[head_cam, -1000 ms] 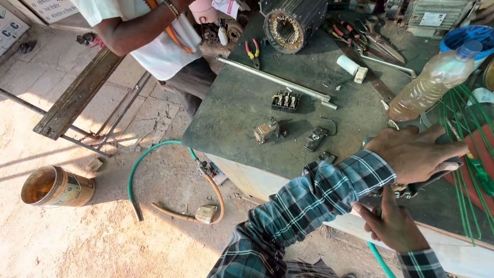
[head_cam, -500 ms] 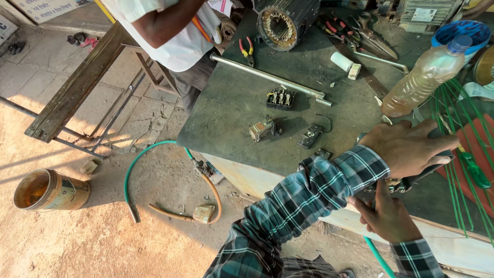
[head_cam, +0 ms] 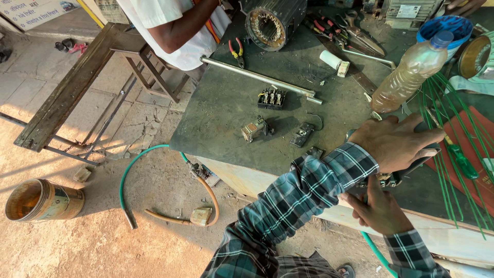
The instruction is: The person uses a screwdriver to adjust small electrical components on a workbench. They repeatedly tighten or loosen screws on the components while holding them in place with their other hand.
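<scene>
Surface: a dark grey-green worktable [head_cam: 226, 108], flat, dusty and scuffed, with a pale front edge.
Ground: sandy dirt on the near side, cracked paving slabs farther off, in strong sunlight with long shadows.
Left hand: the left hand [head_cam: 395, 142], on a blue-and-white plaid sleeve, lies palm down with its fingers spread over a dark metal hand tool [head_cam: 406, 169] near the table's front edge; I cannot tell whether the fingers curl round it.
Right hand: the right hand [head_cam: 380, 208] sits just under the left at the table edge, fingers bent up against the tool's underside; its hold is hidden.
Tool: mostly covered by both hands, only a dark, dull handle end showing to the right.
Beside the hands: a clear plastic bottle of amber liquid with a blue cap [head_cam: 410, 67] lies tilted just beyond the left hand; thin green wires [head_cam: 453, 149] fan over a red flat sheet [head_cam: 476, 149] to the right.
Mid-table: a small black terminal block [head_cam: 271, 97], a grey metal switch part [head_cam: 254, 128] and a black box-shaped piece [head_cam: 301, 134], each apart from the others.
Far side: a long steel rod [head_cam: 257, 78], red-handled pliers [head_cam: 236, 51] and a round motor stator with copper windings [head_cam: 271, 21].
Another person: an arm and white shirt [head_cam: 180, 25] at the table's far corner.
On the dirt: a rusty tin can [head_cam: 41, 200], a looped green and orange hose [head_cam: 154, 190] and a wooden bench [head_cam: 77, 82].
</scene>
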